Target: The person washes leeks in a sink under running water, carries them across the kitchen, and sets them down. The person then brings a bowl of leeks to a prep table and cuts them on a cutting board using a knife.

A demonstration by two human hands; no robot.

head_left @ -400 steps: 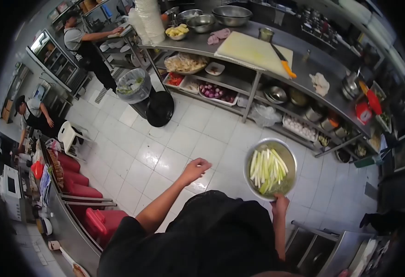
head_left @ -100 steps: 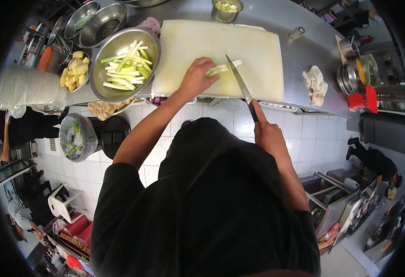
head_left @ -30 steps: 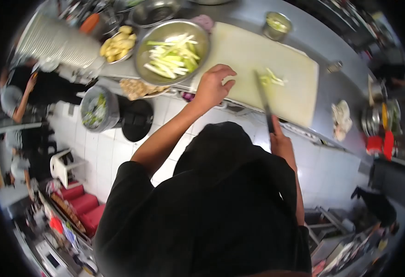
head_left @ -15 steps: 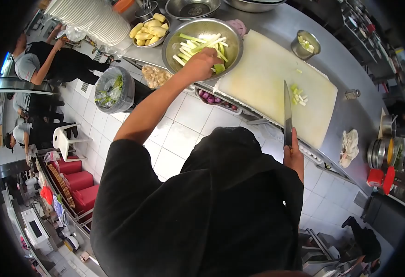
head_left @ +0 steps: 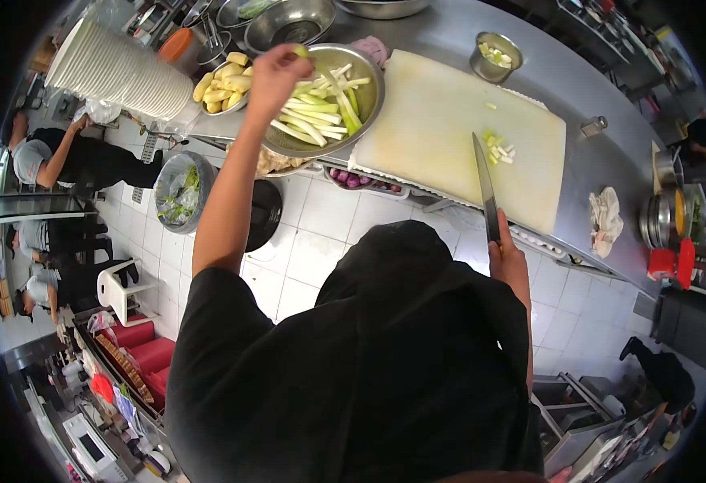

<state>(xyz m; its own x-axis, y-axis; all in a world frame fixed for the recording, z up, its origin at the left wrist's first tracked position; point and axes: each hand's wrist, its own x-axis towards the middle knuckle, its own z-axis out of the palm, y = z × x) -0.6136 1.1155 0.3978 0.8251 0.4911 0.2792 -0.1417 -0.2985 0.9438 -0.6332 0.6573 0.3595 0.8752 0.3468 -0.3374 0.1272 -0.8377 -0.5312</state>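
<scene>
Co-workers: two or three people [head_left: 63, 157] in dark clothes stand at the far left, well apart from the cutting station.
Bowl stack: a tall pile of white bowls [head_left: 115, 68] leans on the counter's left end.
Bin: a lined waste bin [head_left: 177, 189] with green trimmings sits on the floor below the counter.
Yellow pieces: a small steel bowl [head_left: 224, 84] of pale yellow chunks stands just beside the big bowl.
Left hand: the left hand [head_left: 276, 72] is raised over the big bowl's left rim, fingers pinched on a small green piece at their tips – grasping it, not resting on anything.
Big bowl: the steel bowl [head_left: 369, 68] holds a good heap of long green-white vegetable strips [head_left: 316, 109], all uncut; it touches the board's left edge.
Cutting board: the pale cutting board [head_left: 425, 137] is mostly bare.
Cut pieces: a small cluster of chopped bits [head_left: 498, 146] lies near the board's middle right, beside the blade tip.
Knife: the knife [head_left: 484, 187] points away from the body, its blade over the board's near edge.
Right hand: the right hand [head_left: 507, 258] is clenched around the knife's handle, off the board.
Small cup: a steel cup [head_left: 493, 55] at the board's far corner contains chopped pieces.
Progress: by my judgement the chopping has barely begun – only a handful is diced, and nearly the whole bowl of strips remains.
</scene>
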